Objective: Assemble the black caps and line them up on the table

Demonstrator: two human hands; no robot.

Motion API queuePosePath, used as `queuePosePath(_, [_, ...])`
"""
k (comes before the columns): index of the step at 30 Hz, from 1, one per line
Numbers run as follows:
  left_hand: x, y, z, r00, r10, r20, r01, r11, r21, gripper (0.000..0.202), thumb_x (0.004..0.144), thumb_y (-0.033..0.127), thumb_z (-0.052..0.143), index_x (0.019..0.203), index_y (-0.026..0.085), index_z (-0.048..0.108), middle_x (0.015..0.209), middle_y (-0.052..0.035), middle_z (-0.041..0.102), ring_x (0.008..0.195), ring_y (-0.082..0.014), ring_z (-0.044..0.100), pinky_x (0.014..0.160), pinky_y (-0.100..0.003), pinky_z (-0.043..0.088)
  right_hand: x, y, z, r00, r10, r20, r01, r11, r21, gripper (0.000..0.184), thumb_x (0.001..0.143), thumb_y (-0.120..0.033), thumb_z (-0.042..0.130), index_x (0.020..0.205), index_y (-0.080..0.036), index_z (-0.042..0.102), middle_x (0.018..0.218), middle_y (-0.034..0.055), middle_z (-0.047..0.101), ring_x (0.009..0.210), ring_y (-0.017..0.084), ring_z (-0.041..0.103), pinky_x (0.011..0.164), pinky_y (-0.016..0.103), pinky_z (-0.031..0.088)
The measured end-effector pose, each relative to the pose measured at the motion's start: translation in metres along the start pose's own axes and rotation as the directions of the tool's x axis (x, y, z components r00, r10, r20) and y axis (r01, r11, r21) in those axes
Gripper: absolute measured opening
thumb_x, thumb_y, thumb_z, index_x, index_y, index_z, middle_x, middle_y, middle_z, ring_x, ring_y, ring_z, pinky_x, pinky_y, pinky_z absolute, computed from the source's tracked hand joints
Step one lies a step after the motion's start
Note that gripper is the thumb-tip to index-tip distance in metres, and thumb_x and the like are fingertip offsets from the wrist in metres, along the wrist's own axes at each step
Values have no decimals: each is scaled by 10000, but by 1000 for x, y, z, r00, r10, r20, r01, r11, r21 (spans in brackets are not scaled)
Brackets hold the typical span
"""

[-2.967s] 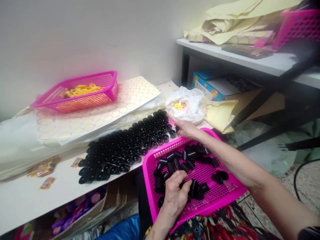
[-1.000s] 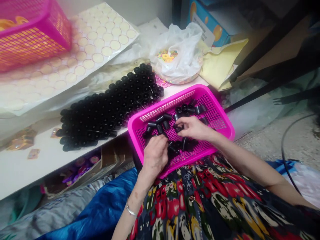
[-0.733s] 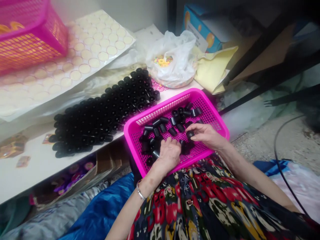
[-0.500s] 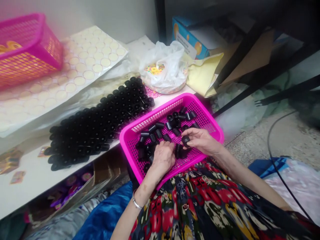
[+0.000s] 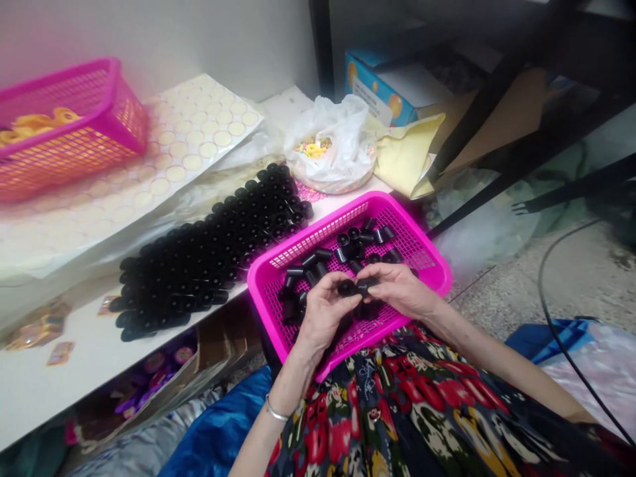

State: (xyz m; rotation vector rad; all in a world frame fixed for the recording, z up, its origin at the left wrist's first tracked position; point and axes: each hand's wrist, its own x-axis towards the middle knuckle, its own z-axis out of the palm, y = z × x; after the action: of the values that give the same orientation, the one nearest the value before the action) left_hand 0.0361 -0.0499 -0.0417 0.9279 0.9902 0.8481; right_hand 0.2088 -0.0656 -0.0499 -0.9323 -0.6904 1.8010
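Observation:
A pink plastic basket (image 5: 440, 265) rests on my lap with loose black plastic cylinders (image 5: 342, 255) scattered in it. Above the basket, my left hand (image 5: 325, 308) pinches one black cylinder (image 5: 346, 287), its round hollow end facing up. My right hand (image 5: 400, 288) grips a second black cylinder (image 5: 366, 285) between thumb and fingers. The two held pieces are close together, end near side; whether they touch I cannot tell. Beside the basket, on the white table (image 5: 89, 377), stand packed rows of similar black cylinders (image 5: 209, 245).
Another pink basket (image 5: 124, 119) with yellow-orange pieces stands on a sheet of round stickers (image 5: 199, 126). Behind my basket sit a plastic bag (image 5: 342, 146) of colourful beads and a yellow packet (image 5: 407, 152). Dark metal bars (image 5: 477, 192) cross on the right.
My left hand has risen from among the cylinders in the basket with one in its fingers and moved close to the right hand. The view has shifted slightly.

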Motion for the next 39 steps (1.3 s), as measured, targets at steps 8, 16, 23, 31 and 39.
queuePosePath(8, [1, -8, -4, 997, 68, -44, -54, 966, 252, 451, 621, 144, 751, 1050, 175, 615, 950, -28, 672, 888, -177, 628, 838, -309, 499, 0, -9, 3, 989, -145, 9, 137, 913, -385, 227, 734, -196, 702, 957, -190, 660, 861, 6, 656, 751, 116, 609, 673, 242, 499])
queuePosePath(16, [3, -14, -15, 985, 172, 31, -160, 818, 553, 555, 658, 113, 715, 1187, 168, 556, 1082, -83, 672, 1005, -224, 633, 944, -386, 473, 0, -17, 11, 913, -317, 257, 397, 546, -738, 173, 838, -150, 566, 997, -148, 635, 912, 58, 617, 856, 160, 589, 778, 299, 478])
queuePosePath(23, [5, -15, -17, 956, 235, 179, -295, 737, 609, 591, 688, 144, 699, 1245, 147, 501, 1066, -102, 681, 972, -227, 647, 910, -390, 496, 1, -9, 10, 809, -346, 475, 568, 252, -784, 311, 871, -159, 533, 1177, -160, 594, 1051, 114, 668, 989, 227, 609, 868, 396, 521])
queuePosePath(31, [5, -14, -10, 958, 286, -36, -226, 824, 519, 520, 591, 18, 683, 1085, 136, 571, 863, -39, 642, 604, -113, 596, 545, -225, 514, -1, 9, 16, 937, -165, 309, 327, 103, -939, 498, 933, -222, 387, 1395, -37, 374, 1406, 245, 427, 1313, 286, 420, 1047, 459, 425])
queuePosePath(39, [4, 13, -17, 796, 600, 85, -537, 633, 557, 351, 590, -31, 677, 884, 160, 671, 966, -61, 657, 739, -129, 625, 595, -199, 511, 13, -40, 31, 922, 30, 386, 356, 326, -876, 451, 892, -174, 438, 1341, -142, 467, 1374, 158, 490, 1286, 251, 452, 1071, 434, 385])
